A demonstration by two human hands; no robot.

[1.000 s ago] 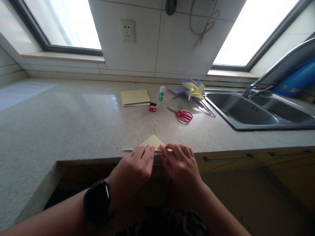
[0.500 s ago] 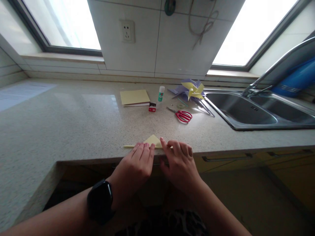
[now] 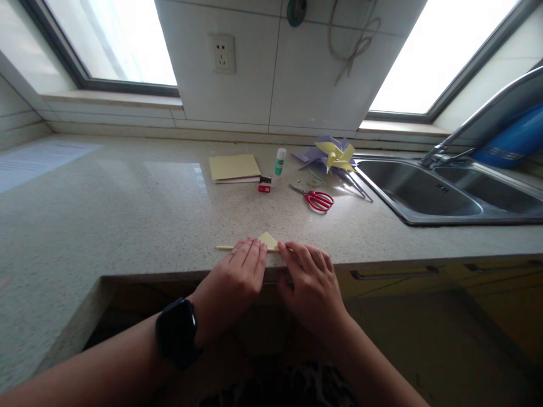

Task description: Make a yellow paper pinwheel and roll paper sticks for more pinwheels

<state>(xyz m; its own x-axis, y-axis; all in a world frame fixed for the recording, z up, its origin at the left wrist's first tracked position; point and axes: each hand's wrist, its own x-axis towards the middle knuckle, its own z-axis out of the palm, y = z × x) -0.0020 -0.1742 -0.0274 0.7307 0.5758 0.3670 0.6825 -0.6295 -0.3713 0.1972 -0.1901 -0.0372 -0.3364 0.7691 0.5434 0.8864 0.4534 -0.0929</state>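
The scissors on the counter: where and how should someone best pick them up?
Probably by the red handles, coming from the near right: the scissors lie flat, loops facing that way, while the metal blades point left and slightly away.

Clock positions taken from view centre. 12: white tiled wall (image 3: 237, 102), thin dark joints; socket (image 3: 223, 53) at 11, looped cord (image 3: 360, 45) at 1. Windows, grey-framed, glare white: left window (image 3: 110, 39) at 10, right window (image 3: 445, 51) at 2. Pale speckled counter (image 3: 148, 226) runs 9 to 3, glossy, window light reflected. Steel sink (image 3: 432, 189) at 3, tap (image 3: 479, 116) above it. Yellowish cabinets (image 3: 509, 288) below, between 3 and 4; dim floor (image 3: 407, 345) at 4.
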